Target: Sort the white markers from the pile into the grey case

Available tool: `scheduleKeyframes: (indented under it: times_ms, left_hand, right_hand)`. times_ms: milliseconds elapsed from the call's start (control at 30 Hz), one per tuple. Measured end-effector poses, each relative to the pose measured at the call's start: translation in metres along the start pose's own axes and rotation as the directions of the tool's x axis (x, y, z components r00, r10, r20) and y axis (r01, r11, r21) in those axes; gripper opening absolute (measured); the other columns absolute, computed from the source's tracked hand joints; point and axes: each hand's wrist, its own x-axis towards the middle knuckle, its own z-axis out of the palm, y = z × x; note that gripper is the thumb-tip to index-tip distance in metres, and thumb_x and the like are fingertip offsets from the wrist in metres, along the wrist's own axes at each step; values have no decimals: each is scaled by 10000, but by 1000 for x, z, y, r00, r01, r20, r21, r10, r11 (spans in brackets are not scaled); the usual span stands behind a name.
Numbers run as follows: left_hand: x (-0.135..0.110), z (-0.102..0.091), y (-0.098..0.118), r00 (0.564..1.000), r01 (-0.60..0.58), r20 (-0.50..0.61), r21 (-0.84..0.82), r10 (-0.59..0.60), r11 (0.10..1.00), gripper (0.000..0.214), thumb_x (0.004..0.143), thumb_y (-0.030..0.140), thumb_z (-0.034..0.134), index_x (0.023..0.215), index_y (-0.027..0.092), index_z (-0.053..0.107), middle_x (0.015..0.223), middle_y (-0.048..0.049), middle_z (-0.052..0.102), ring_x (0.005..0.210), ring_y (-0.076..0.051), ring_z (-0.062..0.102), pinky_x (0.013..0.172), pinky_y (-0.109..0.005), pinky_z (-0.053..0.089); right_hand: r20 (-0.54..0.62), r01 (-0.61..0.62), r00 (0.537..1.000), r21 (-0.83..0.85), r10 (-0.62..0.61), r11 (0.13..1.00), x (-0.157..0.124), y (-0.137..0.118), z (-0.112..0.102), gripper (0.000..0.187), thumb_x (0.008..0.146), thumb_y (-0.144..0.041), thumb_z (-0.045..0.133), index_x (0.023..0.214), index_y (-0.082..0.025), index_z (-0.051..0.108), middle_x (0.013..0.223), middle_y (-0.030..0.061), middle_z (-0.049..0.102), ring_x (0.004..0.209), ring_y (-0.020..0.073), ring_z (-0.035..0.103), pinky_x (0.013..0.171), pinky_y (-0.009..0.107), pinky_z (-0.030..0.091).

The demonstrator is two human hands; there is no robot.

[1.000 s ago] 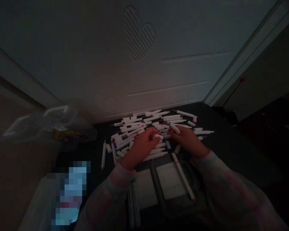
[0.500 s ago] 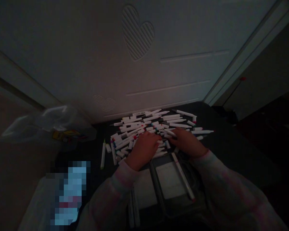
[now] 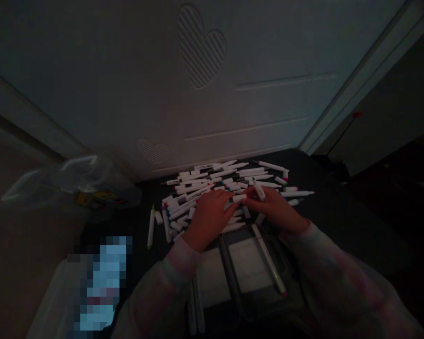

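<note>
My left hand (image 3: 212, 217) is closed over the near side of the pile, its fingers bent around a white marker (image 3: 239, 198) that points to the right. My right hand (image 3: 276, 208) faces it, pinching a short-looking white marker (image 3: 259, 190) with a dark end tilted up. The fingertips of both hands are close together. Around and beneath them lie many loose white markers (image 3: 194, 192) and caps with coloured ends, some uncapped. Dim light hides exactly how each finger grips.
Close to me is a clear-lidded case (image 3: 229, 282) with a red-ended marker (image 3: 270, 261) across it. A green marker (image 3: 151, 228) lies apart on the dark table (image 3: 356, 230). A clear plastic box (image 3: 106, 181) stands left, near a pixelated bright object (image 3: 104, 282). A white door panel (image 3: 127, 84) rises behind.
The marker in my right hand has turned upright and its dark end shows. A white marker has come into view between my hands. My left hand has shifted slightly.
</note>
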Motion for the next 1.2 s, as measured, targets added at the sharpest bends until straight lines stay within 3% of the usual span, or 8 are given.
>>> scheduleKeyframes:
  times_ms: [133,300,667,933,1200]
  left_hand:
    - [-1,-2,4,998,-41,43,-11,42,999,283,841,386,406,931,190,589,911,-80,626,874,-221,541,771,-341,370]
    - [0,-4,4,995,-56,80,7,56,998,244,826,365,438,923,193,582,896,-77,619,864,-227,531,747,-333,360]
    - [-1,-5,5,995,-52,92,47,48,998,236,827,364,435,919,199,578,879,-72,611,863,-225,523,751,-336,355]
    - [-1,-4,5,998,-52,37,47,50,998,251,839,363,413,894,195,591,871,-75,625,846,-218,534,762,-334,356]
    - [-1,-3,4,999,-29,36,78,26,997,252,837,358,418,932,196,587,919,-74,628,880,-219,534,787,-342,364]
  right_hand:
    - [-25,6,1000,171,-2,985,-3,-2,5,225,642,-340,664,762,-172,575,757,19,623,722,163,569,690,306,436]
    - [96,7,995,239,-30,971,-6,1,12,252,661,-345,662,832,-180,577,685,-6,552,641,130,516,611,275,426]
    - [119,26,992,204,-51,979,-7,4,10,265,683,-360,649,875,-189,584,671,-12,526,614,122,499,580,259,416]
    - [-23,109,994,145,-107,983,-4,8,7,181,733,-349,590,825,-199,548,740,1,561,698,148,524,660,275,405]
    - [-17,120,993,105,-119,987,-3,10,8,170,730,-318,575,840,-201,519,765,-6,532,711,143,506,645,262,386]
